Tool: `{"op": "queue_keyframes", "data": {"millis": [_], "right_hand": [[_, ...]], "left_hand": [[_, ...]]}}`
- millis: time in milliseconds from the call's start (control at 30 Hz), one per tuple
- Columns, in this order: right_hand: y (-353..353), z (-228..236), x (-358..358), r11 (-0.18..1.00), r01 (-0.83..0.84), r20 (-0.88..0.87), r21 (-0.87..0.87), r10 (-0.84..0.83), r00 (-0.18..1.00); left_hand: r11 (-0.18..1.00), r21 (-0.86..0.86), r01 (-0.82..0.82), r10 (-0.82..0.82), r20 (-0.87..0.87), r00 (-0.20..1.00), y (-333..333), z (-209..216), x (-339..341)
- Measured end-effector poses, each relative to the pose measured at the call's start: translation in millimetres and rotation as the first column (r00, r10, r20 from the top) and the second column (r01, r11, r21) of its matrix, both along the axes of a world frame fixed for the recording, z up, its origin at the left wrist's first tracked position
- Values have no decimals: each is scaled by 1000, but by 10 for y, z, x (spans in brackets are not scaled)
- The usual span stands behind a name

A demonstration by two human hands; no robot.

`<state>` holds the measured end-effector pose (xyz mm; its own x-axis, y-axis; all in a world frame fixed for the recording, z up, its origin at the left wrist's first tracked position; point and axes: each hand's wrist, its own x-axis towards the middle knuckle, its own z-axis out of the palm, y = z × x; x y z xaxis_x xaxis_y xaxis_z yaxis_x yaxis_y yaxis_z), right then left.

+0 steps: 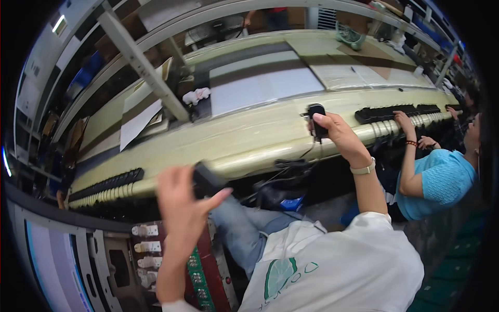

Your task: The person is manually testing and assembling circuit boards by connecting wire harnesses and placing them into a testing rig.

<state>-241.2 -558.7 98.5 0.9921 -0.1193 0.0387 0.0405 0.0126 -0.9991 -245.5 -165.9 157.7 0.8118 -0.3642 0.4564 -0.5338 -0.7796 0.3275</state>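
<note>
A long cream bench is running across the view, and the person is sitting at its near side. Just over the bench's front edge, right of its middle, the right hand is gripping a small black device, its thumb pressing on the near face and its other fingers curling mostly out of sight behind. A thin dark cord is hanging below this device, in front of the bench.

In front of the bench's left part, the left hand is hovering and blurring, its fingers spreading upward and its thumb pointing right. A black block is showing between those fingers and the thumb, tilting in front of the bench's edge; I cannot tell whether the fingers are closing on it.

On the bench's right end, a row of black blocks is lying along the front, where a co-worker in blue is resting a hand. A similar black row is lying at the bench's left end. A white sheet is covering part of the bench's middle, with a pinkish cloth lying left of it. White fittings are sitting nearer than the bench, at its left.
</note>
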Motion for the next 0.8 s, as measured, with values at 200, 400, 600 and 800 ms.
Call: {"op": "queue_keyframes", "data": {"millis": [200,400,600,800], "right_hand": [[-910,-580,367,654,239,-67,-718,-406,911],[-1469,-1114,612,344,83,-139,-935,-572,808],[-677,-975,641,142,452,369,-880,-392,842],[858,-1057,875,529,296,424,-795,138,895]], "left_hand": [[956,52,289,-270,-237,933,-2308,-1430,1440],[881,4,473,-432,-403,807,-3730,-1845,1597],[909,-311,278,-359,-244,901,-2563,-1793,1870],[862,-339,-377,401,2,916,367,-1939,2649]]}}
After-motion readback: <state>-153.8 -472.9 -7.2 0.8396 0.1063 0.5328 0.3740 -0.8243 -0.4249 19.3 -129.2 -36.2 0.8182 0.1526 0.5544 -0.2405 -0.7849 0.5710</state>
